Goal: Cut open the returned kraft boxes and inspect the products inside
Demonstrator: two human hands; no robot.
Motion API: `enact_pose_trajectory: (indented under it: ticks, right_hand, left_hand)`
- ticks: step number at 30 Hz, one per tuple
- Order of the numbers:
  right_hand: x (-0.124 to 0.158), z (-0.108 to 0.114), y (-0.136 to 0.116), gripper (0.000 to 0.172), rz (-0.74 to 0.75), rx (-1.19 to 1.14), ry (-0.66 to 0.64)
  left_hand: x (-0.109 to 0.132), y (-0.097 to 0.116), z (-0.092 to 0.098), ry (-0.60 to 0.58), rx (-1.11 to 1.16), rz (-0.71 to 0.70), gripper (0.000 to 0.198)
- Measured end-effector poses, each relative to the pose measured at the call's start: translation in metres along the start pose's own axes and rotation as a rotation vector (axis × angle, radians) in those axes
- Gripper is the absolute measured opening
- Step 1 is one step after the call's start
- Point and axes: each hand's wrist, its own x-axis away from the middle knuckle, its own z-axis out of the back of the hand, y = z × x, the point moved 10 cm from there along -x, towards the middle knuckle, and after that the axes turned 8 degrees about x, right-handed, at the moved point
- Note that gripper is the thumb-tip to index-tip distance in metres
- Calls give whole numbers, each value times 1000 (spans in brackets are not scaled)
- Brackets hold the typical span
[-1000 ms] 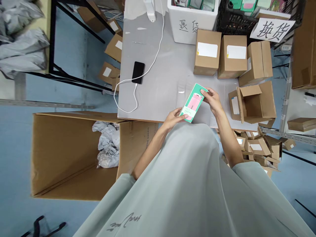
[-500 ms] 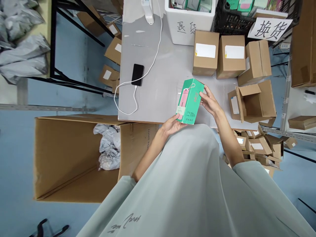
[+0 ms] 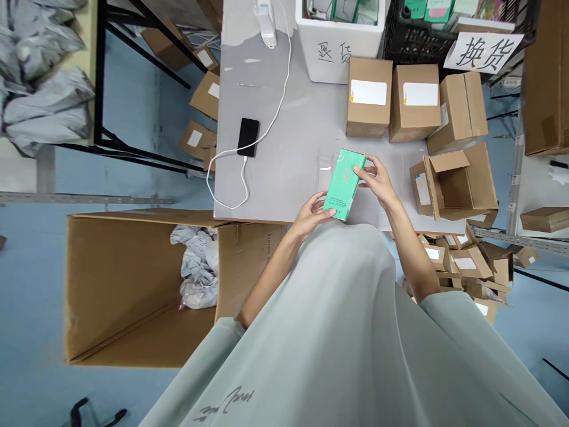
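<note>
A small green product box (image 3: 345, 184) with printed text is held between both hands above the table's front edge. My left hand (image 3: 310, 214) grips its lower left end, the thumb lying on the printed face. At the upper right edge, my right hand (image 3: 376, 179) pinches the box with thumb and fingers. To the right, an open cardboard carton (image 3: 462, 181) lies with its flaps spread and nothing visible inside. Three closed cartons, the nearest being a brown carton (image 3: 370, 98) with a white label, stand behind the green box.
On the grey table (image 3: 267, 178) a black phone (image 3: 248, 136) lies with a white cable. A white bin (image 3: 340, 44) and a black crate (image 3: 413, 44) hold goods at the back. A large carton (image 3: 128, 290) with crumpled grey bags (image 3: 198, 267) is at the left.
The green box has been turned in my hands: the side with the pink bottle picture has rotated out of sight, and a text-printed face now shows. My left fingers have shifted up its side.
</note>
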Motion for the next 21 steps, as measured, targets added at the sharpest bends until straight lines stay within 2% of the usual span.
enact_pose_trajectory:
  ticks: [6,12,18,21]
  right_hand:
    - [3,9,-13,74,65,68,28]
    - [4,13,-13,74,76,72,-31]
    - [10,-2,-10,87,43,-131,-193]
    - [12,-11,-9,88,30,-170,-210]
  left_hand:
    - [4,-8,1,0,63,21,103]
    - [8,-13,4,-27,117,48,99]
    - [10,-18,7,-110,340,117,66]
    - [10,-21,2,-139,397,169,57]
